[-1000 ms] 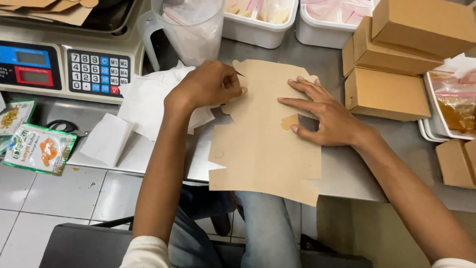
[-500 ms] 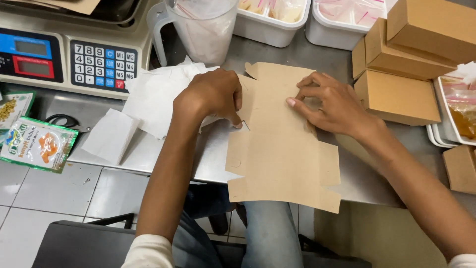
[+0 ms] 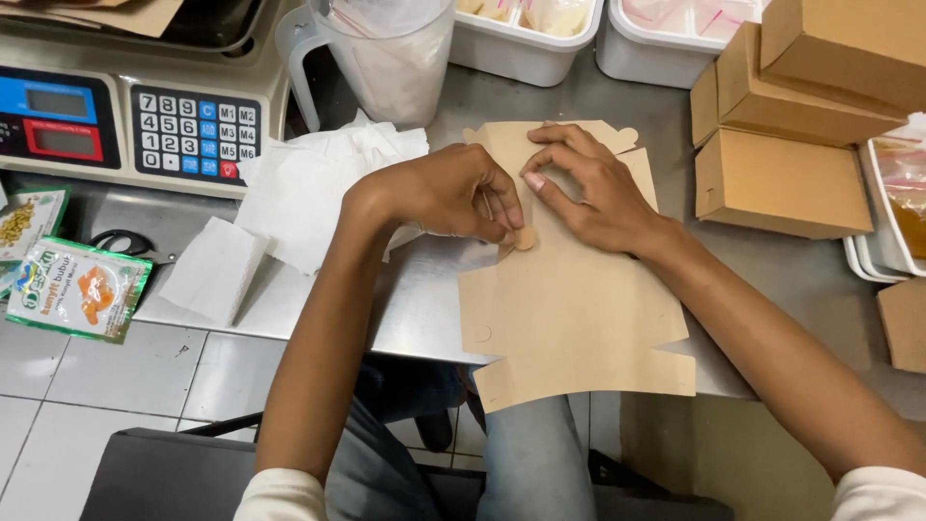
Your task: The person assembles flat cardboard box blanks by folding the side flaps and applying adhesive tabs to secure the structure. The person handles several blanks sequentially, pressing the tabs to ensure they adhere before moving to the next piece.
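A flat, unfolded brown cardboard box blank (image 3: pixel 569 309) lies on the steel counter (image 3: pixel 415 309), its near end hanging over the edge above my lap. My left hand (image 3: pixel 453 193) presses on the blank's far left part, fingertips pinching a small round tab. My right hand (image 3: pixel 588 188) rests beside it on the blank's upper part, fingers bent and touching the cardboard near the left hand's fingers. Both hands meet at the fold.
Folded brown boxes (image 3: pixel 781 183) are stacked at the right. White paper sheets (image 3: pixel 309 183) lie to the left, next to a weighing scale (image 3: pixel 125 125), a clear plastic jug (image 3: pixel 386 58), white tubs (image 3: pixel 526 39), scissors (image 3: pixel 121 241) and green food sachets (image 3: pixel 72 289).
The blank has been turned and slid nearer to me. Both hands moved together at its upper part, the left now pinching a round tab.
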